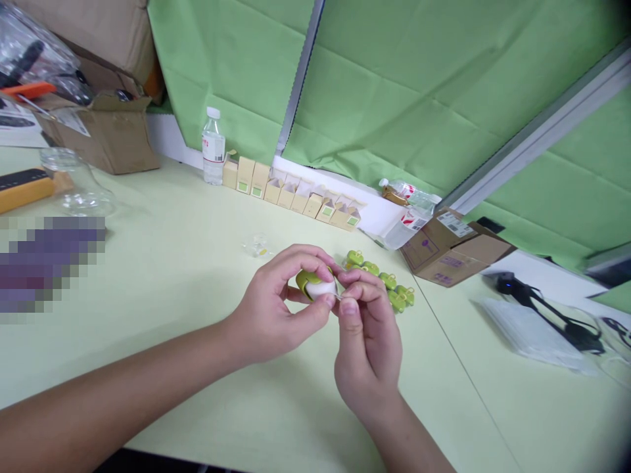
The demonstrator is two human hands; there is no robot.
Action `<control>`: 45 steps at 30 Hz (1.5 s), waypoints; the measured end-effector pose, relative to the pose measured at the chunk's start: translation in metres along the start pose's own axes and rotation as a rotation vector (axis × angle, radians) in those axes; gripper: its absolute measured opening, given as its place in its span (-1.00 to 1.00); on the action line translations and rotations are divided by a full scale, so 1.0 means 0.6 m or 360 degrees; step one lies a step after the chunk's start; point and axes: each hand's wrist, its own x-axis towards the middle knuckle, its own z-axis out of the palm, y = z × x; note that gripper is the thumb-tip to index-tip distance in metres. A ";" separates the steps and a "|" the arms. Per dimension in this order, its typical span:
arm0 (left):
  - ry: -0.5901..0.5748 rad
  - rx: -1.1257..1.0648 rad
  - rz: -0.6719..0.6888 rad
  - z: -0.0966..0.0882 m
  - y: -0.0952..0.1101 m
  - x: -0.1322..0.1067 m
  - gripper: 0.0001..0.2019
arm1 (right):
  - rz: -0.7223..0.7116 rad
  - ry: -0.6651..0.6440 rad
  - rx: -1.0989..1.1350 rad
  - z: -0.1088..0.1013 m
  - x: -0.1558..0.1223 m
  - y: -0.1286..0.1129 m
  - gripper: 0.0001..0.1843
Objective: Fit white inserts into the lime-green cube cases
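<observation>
A small rounded case [320, 289], green outside with a smooth white part showing, is gripped between the thumb and fingers of my left hand [280, 309]. Close beside it, my right hand [367, 328] is closed in a pinch at the case's right edge. A thin pale strand or strip [338, 297] shows between the right thumb and fingers; its exact kind is too small to tell. Just beyond my right hand lies a group of several small green pieces with loops [389, 281]. A little clear plastic bag [257, 246] rests on the table behind my left hand.
Several small cardboard boxes [286, 192] line the back edge beside an upright water bottle [213, 148]. More bottles [407, 223] lean by a carton [451, 249] at right. Left are an open carton [116, 135] and a clear jar [79, 184]; right, clear plastic sleeves [530, 335] and a black cable.
</observation>
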 end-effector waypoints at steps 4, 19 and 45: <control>-0.0006 -0.0004 0.0004 0.001 0.000 -0.002 -0.77 | 0.0051 0.0016 0.0049 0.000 -0.001 0.001 -0.91; -0.0034 0.0002 -0.0028 0.001 0.003 -0.004 -0.72 | -0.0029 0.0059 -0.0017 0.006 0.001 0.001 -0.89; 0.0092 0.0032 -0.0145 0.007 0.013 0.002 -0.78 | -0.0020 -0.0005 -0.0017 0.005 -0.005 -0.005 -0.88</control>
